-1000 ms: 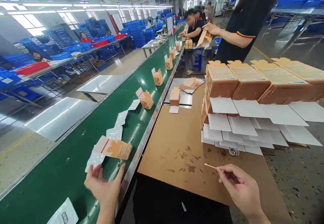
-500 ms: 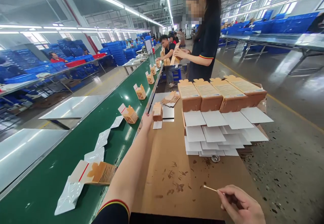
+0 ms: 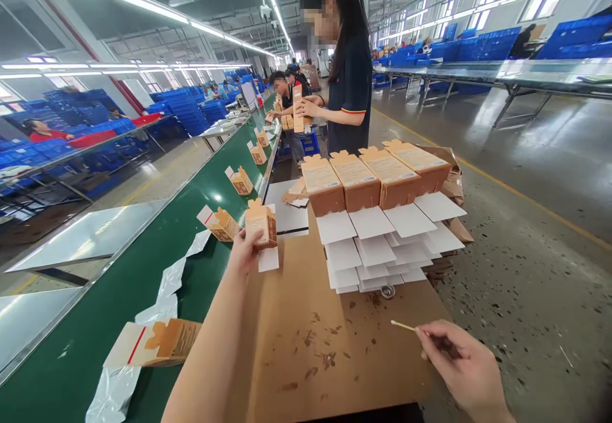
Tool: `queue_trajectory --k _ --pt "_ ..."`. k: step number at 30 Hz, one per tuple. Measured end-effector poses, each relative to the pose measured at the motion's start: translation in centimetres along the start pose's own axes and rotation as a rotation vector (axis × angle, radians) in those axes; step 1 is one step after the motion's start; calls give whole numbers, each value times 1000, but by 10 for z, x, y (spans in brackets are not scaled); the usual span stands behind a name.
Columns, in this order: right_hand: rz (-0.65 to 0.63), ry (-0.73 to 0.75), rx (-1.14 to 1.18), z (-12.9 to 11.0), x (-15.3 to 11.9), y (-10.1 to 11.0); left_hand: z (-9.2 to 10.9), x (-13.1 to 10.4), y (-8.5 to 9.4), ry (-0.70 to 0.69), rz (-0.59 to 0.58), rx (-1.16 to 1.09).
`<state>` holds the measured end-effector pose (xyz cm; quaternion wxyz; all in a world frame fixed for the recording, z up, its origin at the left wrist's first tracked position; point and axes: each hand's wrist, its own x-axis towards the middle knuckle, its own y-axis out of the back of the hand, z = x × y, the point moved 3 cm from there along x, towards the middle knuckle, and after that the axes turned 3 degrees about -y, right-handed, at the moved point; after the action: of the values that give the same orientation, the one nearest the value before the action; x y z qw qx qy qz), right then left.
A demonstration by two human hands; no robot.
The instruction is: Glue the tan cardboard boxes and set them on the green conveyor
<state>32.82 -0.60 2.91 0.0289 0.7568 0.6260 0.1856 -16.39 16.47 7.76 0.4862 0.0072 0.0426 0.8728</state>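
My left hand [image 3: 245, 252] is closed on a small brown cardboard box [image 3: 261, 224], held at the belt's edge above the cardboard-covered table [image 3: 306, 346]. The box's scalloped flap points up and a white flap hangs down at its bottom. My right hand [image 3: 459, 362], low on the right, pinches a cotton swab [image 3: 404, 325] whose white tip points left. Between the hands, the tabletop shows dark wet-looking spots. A small round metal dish [image 3: 387, 291] sits by the front of stacked brown boxes [image 3: 366, 181], whose white flaps stick out toward me.
A green conveyor belt [image 3: 191, 283] on the left carries several open boxes and silvery white pouches [image 3: 169, 279]. A larger box [image 3: 157, 341] lies there nearby. Across the table's far end stands a co-worker [image 3: 347, 92] holding a box. Flattened cartons [image 3: 295, 192] lie beyond my left hand.
My left hand has taken the small box and lifted it off the table toward me. The right hand still pinches the swab. The view has turned rightward.
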Motion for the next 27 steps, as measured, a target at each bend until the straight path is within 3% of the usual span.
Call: queue_trajectory --k 3,6,8,10,13,17,21,23,27 --pt "44 118 -61 -3 19 -4 -25 -76 40 50 -82 -192" --pt "48 169 -165 3 36 -11 -63 -164 70 151 -71 -167" --pt "15 168 -228 9 43 -17 -84 -210 75 182 -34 -98" --pt "-15 176 -276 15 49 -22 -99 -236 71 189 -12 -56" --pt "-26 210 -310 24 55 -27 -110 -243 59 211 -28 -32" --pt "-34 215 -310 32 62 -24 -112 -228 55 274 -76 -41" --pt "-17 209 -243 22 48 -25 -107 -221 55 331 -137 -60" --pt "-88 195 -134 10 28 -41 -104 -221 53 350 -131 -65" --pt "-389 161 82 -14 -29 -105 -100 -223 48 349 -112 -73"
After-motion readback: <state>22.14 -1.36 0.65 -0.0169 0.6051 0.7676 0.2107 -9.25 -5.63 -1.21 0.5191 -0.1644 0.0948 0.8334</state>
